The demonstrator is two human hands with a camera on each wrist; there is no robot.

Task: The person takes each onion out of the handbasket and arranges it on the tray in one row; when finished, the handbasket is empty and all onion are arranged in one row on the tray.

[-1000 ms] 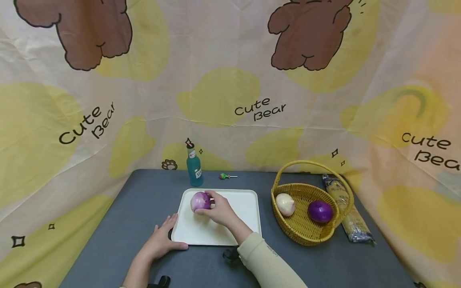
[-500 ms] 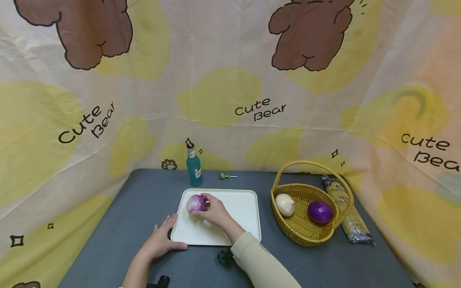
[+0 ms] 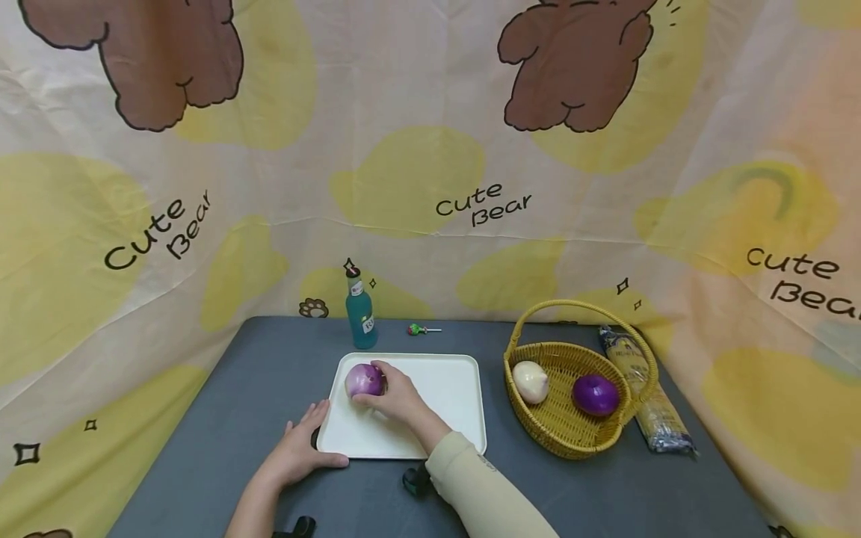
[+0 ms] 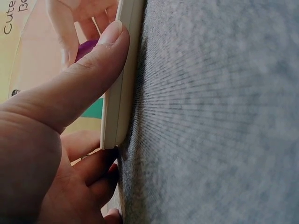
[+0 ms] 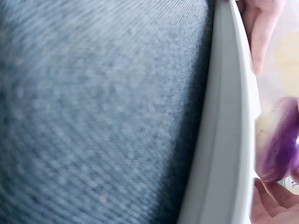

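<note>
My right hand [image 3: 393, 394] grips a purple-and-white onion [image 3: 363, 380] over the far left part of a white tray [image 3: 444, 418]. The right wrist view shows the onion [image 5: 276, 140] just beyond the tray's rim [image 5: 224, 140]. My left hand [image 3: 303, 445] rests on the grey table at the tray's near left corner. In the left wrist view its thumb [image 4: 70, 88] lies against the tray's edge [image 4: 122, 84], and its fingers are partly curled under beside it.
A yellow wicker basket [image 3: 572, 441] at the right holds a white onion [image 3: 531, 382] and a purple onion [image 3: 595, 394]. A noodle packet [image 3: 649, 403] lies beside it. A teal bottle [image 3: 359, 310] and a lollipop [image 3: 420, 329] stand behind the tray.
My right hand has carried the onion a little to the left across the tray. My left hand has stayed at the tray's corner.
</note>
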